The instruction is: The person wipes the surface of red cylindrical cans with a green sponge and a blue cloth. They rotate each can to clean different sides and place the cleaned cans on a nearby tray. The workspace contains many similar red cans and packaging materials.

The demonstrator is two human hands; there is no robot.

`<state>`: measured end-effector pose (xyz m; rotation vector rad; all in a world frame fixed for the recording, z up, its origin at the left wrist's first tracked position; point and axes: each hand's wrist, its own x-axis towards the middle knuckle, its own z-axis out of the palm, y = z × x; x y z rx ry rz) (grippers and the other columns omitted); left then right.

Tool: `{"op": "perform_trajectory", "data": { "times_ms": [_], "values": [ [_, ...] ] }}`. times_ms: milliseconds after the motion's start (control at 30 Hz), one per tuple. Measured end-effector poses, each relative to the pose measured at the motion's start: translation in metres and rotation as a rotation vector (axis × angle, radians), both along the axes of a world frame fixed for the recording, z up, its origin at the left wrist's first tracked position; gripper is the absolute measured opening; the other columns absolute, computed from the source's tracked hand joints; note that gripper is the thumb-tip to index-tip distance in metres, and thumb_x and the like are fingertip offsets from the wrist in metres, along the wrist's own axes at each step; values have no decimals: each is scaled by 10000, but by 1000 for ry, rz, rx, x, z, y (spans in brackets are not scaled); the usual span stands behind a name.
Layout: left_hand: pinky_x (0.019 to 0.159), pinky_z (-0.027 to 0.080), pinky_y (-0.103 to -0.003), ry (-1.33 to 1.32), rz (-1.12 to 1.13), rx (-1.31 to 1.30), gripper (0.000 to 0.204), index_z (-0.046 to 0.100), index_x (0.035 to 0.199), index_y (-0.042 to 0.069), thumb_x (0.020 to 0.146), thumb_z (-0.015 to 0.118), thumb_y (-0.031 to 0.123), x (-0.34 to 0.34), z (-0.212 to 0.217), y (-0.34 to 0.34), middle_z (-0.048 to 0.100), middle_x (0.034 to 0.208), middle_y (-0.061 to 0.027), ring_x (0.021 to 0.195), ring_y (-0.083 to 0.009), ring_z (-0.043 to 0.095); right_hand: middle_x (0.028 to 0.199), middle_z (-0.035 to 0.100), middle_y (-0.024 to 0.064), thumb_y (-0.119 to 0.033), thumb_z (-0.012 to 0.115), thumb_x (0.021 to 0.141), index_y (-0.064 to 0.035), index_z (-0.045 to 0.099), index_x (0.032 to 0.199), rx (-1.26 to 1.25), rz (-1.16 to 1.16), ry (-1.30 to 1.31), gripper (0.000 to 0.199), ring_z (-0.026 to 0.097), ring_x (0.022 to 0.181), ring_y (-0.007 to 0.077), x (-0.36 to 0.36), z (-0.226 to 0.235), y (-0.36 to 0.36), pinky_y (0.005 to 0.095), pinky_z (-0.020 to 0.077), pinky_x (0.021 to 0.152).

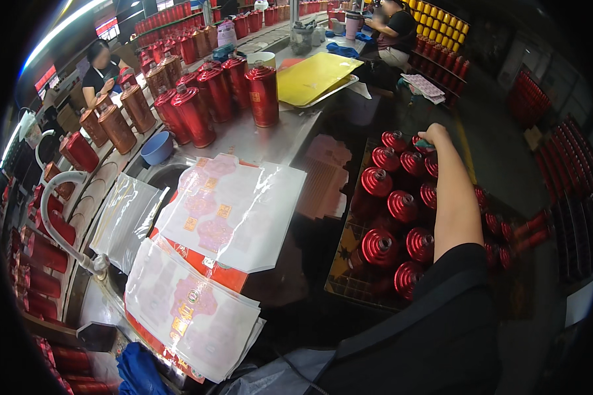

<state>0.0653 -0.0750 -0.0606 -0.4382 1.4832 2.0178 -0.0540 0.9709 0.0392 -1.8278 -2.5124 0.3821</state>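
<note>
Right hand [435, 135] reaches out and down to the far side of a wire crate [349, 284] packed with red ribbed bottles [402, 205] — fingers curled over the top of the farthest one [420, 143], though whether they have actually closed on it I cannot tell. Left hand not in view.

The bottles stand upright and close together, shoulders touching, just below and nearer than the reaching hand. Glossy, stepped cone tops; they look like glazed ceramic or lacquered metal — judged heavy, rigid, slick and liable to chip if knocked against a neighbour. Best hold is probably round the narrow neck under the cap, lifting straight up to clear the others.

Left of the arm, a steel worktable [257, 141] carries sheets of label stickers [230, 210] under clear film, nearer the body than more red bottles [262, 95] standing at its far end. A blue bowl [157, 147] sits beyond the sheets.
</note>
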Motion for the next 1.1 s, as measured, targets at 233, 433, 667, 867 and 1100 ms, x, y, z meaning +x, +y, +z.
{"op": "perform_trajectory", "data": {
  "times_ms": [233,433,667,867,1100],
  "values": [
    [1106,404,-373,-63,0,118,727,491,1482,-55,990,583,473,55,-63,-47,625,1392,-163,1277,-231,574,1074,765,204,-531,718,917,-45,775,1093,518,261,667,520,746,1025,342,-47,103,14,446,567,878],
    [970,512,-352,15,-61,127,921,492,1491,-52,942,621,676,113,-78,-72,687,1304,-157,1153,-195,657,806,710,51,-316,651,1038,-29,750,1123,505,976,1313,315,643,752,96,-105,189,-277,275,506,721],
    [1013,505,-310,220,-210,24,539,589,1438,8,976,719,251,64,12,9,677,1293,-74,1121,-142,632,808,682,95,-146,817,858,-39,696,962,861,2130,1052,192,633,623,246,-94,188,-583,357,483,522],
    [862,522,-350,731,-156,-683,332,728,1202,43,940,750,247,59,64,51,715,1157,-135,981,-267,657,784,651,99,-203,733,930,-78,730,995,286,2126,1068,141,678,687,283,-195,192,-759,396,520,614],
    [627,568,-346,1325,199,-1261,218,773,1061,71,855,792,141,45,78,39,758,1035,-110,726,-239,686,1045,725,186,-310,699,903,-69,720,1107,410,2008,746,317,703,988,390,-348,135,-915,482,572,845]
  ]
}}
